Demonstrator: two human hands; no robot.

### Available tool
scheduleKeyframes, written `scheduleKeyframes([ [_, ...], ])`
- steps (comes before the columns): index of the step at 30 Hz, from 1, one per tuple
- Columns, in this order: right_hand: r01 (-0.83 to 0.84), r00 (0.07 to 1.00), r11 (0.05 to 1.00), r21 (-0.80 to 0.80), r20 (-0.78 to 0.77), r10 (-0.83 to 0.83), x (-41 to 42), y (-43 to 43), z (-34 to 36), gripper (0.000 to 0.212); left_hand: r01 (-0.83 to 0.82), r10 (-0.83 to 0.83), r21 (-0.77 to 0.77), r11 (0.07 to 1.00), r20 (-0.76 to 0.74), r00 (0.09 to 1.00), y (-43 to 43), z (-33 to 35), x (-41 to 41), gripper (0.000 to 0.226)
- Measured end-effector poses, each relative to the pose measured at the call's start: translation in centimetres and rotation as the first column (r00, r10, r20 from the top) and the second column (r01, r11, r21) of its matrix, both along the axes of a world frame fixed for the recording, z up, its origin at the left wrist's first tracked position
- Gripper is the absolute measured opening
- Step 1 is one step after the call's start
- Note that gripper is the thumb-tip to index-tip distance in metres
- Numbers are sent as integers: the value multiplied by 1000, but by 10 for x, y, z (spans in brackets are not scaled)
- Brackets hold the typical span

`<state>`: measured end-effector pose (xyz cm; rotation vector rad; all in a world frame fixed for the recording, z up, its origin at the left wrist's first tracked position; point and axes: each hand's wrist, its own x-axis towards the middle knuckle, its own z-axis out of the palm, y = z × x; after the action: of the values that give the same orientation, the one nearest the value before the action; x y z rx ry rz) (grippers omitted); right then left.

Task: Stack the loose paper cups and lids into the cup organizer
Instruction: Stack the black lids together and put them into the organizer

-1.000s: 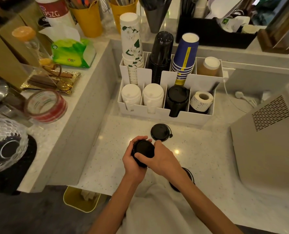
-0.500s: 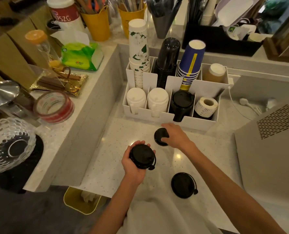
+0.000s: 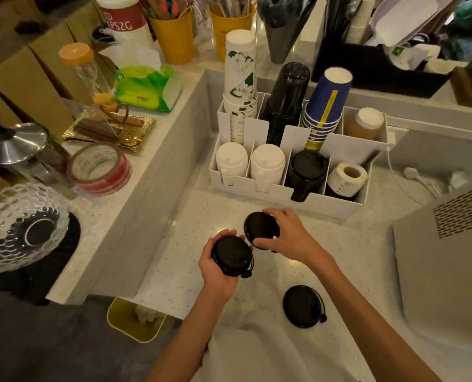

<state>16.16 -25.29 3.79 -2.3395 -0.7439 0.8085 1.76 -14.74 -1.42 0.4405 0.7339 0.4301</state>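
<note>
My left hand grips a small stack of black lids above the counter. Just to its right, my right hand holds a single black lid, tilted and close to the stack. Another black lid lies flat on the counter near me. The white cup organizer stands behind, with white lids in its two left front slots, black lids in the third and a label roll in the fourth. Floral cups, black cups, blue cups and a brown cup fill its back row.
A grey machine stands at the right. On the raised ledge to the left sit a tape roll, a glass bowl, a metal press and a tissue pack. Yellow utensil holders stand behind. A yellow bin sits below the counter edge.
My right hand left the stack, reached to the lid lying in front of the organizer, picked it up and brought it back beside the stack in my left hand.
</note>
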Motion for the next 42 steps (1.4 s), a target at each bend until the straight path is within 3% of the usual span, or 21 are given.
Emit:
scheduleKeyframes([
  [5, -145, 989, 989, -6, 21, 146, -48, -1, 26, 80, 103, -102, 8, 995, -56, 993, -6, 3, 7, 44],
  [22, -36, 998, 999, -33, 49, 38, -67, 4, 0, 87, 143, -143, 6, 990, 11, 990, -14, 8, 2, 51],
  [32, -84, 994, 996, -20, 62, 86, -67, -1, -1, 81, 179, -179, -29, 983, -3, 984, -13, 11, 1, 45],
  [35, -80, 996, 996, 32, -33, 81, -60, -7, 7, 75, 186, -186, -14, 982, 20, 982, -13, 11, 2, 43],
  [37, 15, 994, 994, 105, -107, -4, -45, -19, 15, 68, 181, -179, -16, 983, 95, 979, -12, 10, 3, 40],
  [40, 152, 987, 987, 58, 45, -155, -18, -53, 17, 56, 186, -176, -46, 981, 165, 971, -14, 6, 3, 39],
  [42, 154, 983, 986, -70, 113, -146, -11, -80, 8, 53, 192, -179, -62, 980, 167, 970, -14, 3, 2, 38],
])
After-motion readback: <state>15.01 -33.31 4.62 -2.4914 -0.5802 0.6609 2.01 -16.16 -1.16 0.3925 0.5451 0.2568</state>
